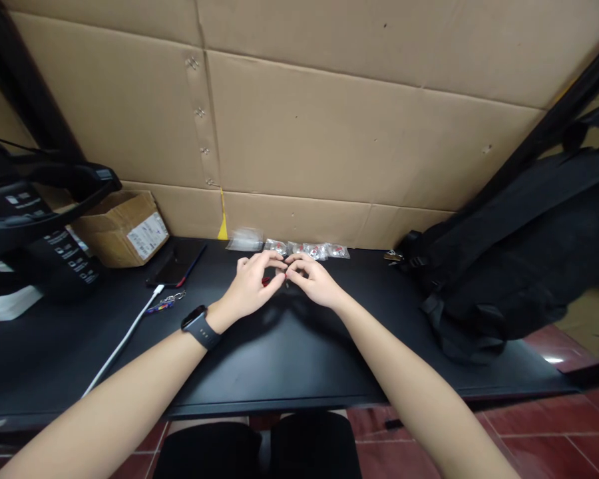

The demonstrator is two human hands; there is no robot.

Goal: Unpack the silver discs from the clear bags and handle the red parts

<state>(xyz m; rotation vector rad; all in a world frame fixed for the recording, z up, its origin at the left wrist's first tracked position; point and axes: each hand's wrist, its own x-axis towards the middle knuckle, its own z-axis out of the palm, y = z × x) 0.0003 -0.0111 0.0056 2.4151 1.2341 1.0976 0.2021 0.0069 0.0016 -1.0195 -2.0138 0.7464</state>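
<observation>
My left hand (252, 286) and my right hand (313, 279) meet at the middle of the black table (279, 359), fingers curled and pinched together over a small item with a red part (266, 281). What the item is stays too small to tell. A black watch (200, 326) sits on my left wrist. Just behind the hands, a row of small clear plastic bags with red and white pieces (309, 250) lies along the cardboard wall. One emptier clear bag (244, 239) lies at the row's left end.
A black backpack (509, 259) fills the table's right side. A phone (172, 269) with a white cable (124, 339) and a keyring (167, 303) lie to the left. Behind them stands a cardboard box (122, 226), with black equipment (34, 213) at far left. Cardboard sheets (329, 133) form the back wall.
</observation>
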